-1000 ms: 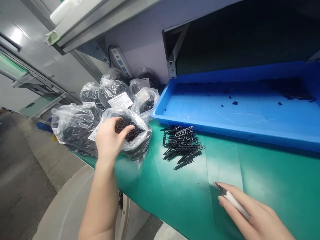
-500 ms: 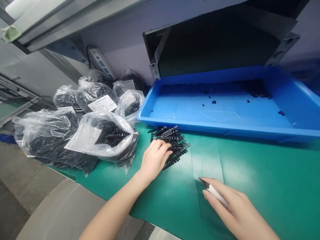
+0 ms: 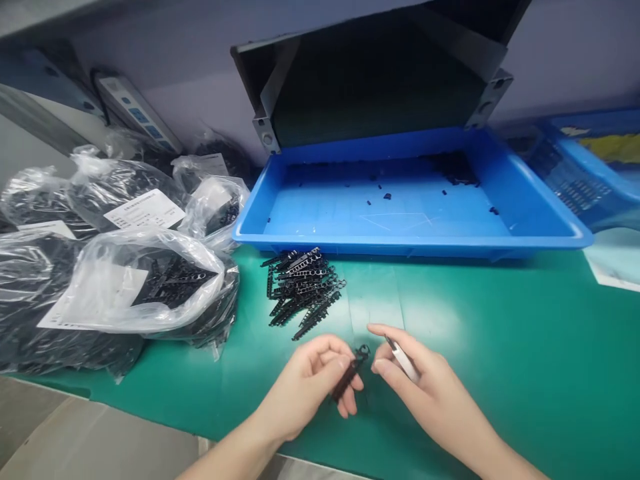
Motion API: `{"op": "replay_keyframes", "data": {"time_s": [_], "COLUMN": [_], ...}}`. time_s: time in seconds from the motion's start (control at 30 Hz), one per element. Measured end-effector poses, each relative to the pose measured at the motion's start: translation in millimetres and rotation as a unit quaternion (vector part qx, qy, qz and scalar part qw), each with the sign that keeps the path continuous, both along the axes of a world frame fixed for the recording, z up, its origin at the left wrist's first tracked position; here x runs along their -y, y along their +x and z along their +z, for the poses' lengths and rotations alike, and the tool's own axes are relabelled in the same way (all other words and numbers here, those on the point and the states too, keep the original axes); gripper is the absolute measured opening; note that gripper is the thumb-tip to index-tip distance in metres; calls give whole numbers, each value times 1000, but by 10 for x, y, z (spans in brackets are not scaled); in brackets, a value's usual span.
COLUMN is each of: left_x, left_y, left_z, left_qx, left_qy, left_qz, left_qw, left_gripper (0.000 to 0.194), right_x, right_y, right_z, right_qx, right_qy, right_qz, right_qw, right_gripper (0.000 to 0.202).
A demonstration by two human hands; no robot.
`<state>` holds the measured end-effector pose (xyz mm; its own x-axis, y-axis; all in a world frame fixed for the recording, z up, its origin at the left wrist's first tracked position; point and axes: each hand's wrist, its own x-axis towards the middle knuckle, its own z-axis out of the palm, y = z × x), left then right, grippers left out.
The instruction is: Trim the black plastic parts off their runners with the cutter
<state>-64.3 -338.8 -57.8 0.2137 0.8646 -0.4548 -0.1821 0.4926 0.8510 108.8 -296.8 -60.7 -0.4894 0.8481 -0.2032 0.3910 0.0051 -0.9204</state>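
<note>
My left hand (image 3: 317,381) pinches a black plastic strip (image 3: 346,380) between thumb and fingers above the green tabletop. The strip's ring-shaped end points up and right, toward my right hand (image 3: 417,383). That hand is closed around a small white-handled tool with a thin dark tip (image 3: 404,363); its exact kind does not show. The tool and the strip are apart. Beyond my left hand lies a loose pile of similar black strips (image 3: 305,287), close to the front wall of a shallow blue bin (image 3: 415,248).
Small black pieces (image 3: 387,197) lie scattered inside the bin. Left of the pile, an open clear bag (image 3: 165,320) holds more strips, with several filled bags (image 3: 120,177) behind it. A metal-bracketed dark chute (image 3: 370,93) overhangs the bin. A blue basket (image 3: 575,170) stands at right.
My left hand has come away from the pile, toward me, with a black strip in it. Both hands are now close together. The view has turned to the right.
</note>
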Motion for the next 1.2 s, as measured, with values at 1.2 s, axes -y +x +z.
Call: {"op": "replay_keyframes", "data": {"time_s": [1.2], "left_x": [131], "left_y": [218], "left_z": [-59], "left_qx": [-20], "left_qy": [-38], "left_qz": [91], "left_qw": [995], "left_gripper": [24], "right_x": [149], "right_y": [94], "right_z": [64], "right_qx": [187], "right_qy": [271], "right_qz": [163], "right_qw": [930], "right_gripper": [37]}}
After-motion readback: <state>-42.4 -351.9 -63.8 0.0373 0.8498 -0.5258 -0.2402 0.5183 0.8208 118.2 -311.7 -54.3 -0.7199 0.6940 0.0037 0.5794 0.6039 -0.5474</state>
